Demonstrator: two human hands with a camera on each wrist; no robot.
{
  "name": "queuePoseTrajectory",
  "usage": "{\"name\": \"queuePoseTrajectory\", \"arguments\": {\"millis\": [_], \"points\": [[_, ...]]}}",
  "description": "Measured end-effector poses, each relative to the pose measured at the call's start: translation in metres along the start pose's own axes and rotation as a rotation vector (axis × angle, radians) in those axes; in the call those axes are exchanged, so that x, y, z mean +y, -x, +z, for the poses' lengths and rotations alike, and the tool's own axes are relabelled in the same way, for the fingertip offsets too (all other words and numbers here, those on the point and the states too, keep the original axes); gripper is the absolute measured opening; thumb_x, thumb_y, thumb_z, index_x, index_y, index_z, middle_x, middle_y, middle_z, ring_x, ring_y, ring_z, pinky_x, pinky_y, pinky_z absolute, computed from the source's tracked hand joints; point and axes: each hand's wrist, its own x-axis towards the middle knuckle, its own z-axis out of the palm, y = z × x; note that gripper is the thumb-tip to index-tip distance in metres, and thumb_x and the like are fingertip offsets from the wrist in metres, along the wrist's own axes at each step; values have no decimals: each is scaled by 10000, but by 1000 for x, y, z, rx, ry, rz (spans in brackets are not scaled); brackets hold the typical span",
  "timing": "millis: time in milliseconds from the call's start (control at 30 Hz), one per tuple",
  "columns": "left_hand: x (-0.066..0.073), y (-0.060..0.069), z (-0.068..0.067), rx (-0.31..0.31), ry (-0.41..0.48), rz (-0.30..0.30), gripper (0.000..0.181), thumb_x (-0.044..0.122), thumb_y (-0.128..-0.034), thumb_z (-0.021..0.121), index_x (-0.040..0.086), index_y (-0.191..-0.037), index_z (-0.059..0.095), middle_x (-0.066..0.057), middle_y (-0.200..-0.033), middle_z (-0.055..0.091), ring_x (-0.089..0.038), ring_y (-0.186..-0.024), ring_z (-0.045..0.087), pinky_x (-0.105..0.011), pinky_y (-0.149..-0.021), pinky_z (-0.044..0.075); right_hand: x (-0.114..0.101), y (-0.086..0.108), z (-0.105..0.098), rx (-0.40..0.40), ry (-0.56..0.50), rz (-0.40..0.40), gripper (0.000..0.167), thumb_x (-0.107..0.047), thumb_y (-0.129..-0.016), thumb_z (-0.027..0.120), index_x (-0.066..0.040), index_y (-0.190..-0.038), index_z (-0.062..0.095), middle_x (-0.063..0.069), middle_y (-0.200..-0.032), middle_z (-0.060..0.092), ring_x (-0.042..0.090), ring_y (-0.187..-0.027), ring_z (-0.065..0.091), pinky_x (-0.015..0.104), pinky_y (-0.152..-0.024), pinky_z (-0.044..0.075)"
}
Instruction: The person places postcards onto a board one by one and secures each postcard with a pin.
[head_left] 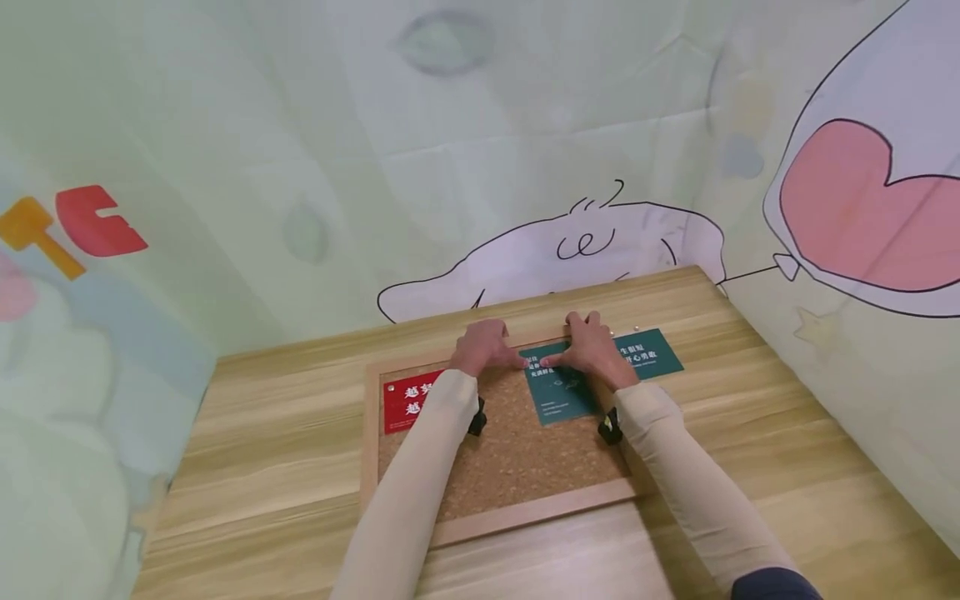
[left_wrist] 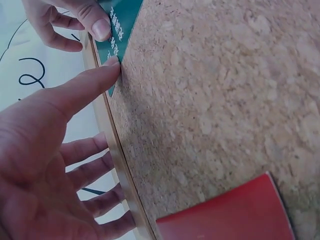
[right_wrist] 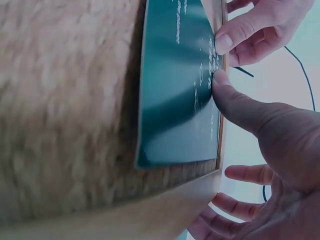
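Note:
A framed cork board (head_left: 517,467) lies on a wooden table. Near its upper right lies a green card (head_left: 566,400) with white writing. My left hand (head_left: 483,346) reaches over the top of the frame, its thumb pressing the card's upper left corner. Close beside it, the thumb of my right hand (head_left: 596,350) presses the card's upper edge. In the left wrist view, the left fingers (left_wrist: 90,172) extend against the outer side of the frame. The right fingers (right_wrist: 240,205) spread beyond the frame in the right wrist view. No pin shows under either thumb.
A red card (head_left: 401,404) lies on the board's left side, partly behind my left arm, with a pale pin (head_left: 391,387) at its corner. Another green card (head_left: 660,357) lies right of the board. Small pale pins (head_left: 637,329) lie near it. A printed curtain (head_left: 337,192) hangs behind the table.

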Motion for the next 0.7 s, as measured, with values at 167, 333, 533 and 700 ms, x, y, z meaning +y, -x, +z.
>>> {"name": "queuePoseTrajectory", "arguments": {"millis": [167, 333, 533, 700], "points": [[-2, 1, 0, -1, 7, 10, 542, 473, -824, 867, 92, -1112, 613, -69, -965, 572, -253, -928, 540, -377, -769, 427, 2, 1, -8, 3, -5, -39, 994, -552, -848, 825, -3, -1544, 376, 322, -1445, 403, 443, -1195, 510, 602, -1025, 471], [0, 2, 3, 6, 9, 23, 518, 474, -818, 870, 96, -1067, 619, -53, -881, 518, -228, -867, 529, -353, -725, 396, 19, -2, -33, 71, 83, -96, 788, -487, -955, 734, 66, -1459, 485, 342, -1424, 479, 486, -1247, 515, 618, -1018, 466], [0, 1, 4, 19, 11, 9, 486, 468, -814, 878, 108, -1002, 612, -40, -829, 464, -216, -832, 511, -351, -709, 373, 56, -9, -58, 137, 205, -121, 364, -221, -989, 695, 118, -1097, 619, 283, -1018, 626, 404, -889, 612, 527, -782, 533], [-1, 0, 2, 19, 7, -4, 495, 465, -815, 879, 102, -1032, 622, -52, -881, 514, -229, -883, 524, -374, -751, 397, 81, -15, -59, 41, 163, -93, 288, -200, -994, 684, 61, -901, 607, 153, -774, 560, 258, -672, 496, 424, -629, 456]]}}
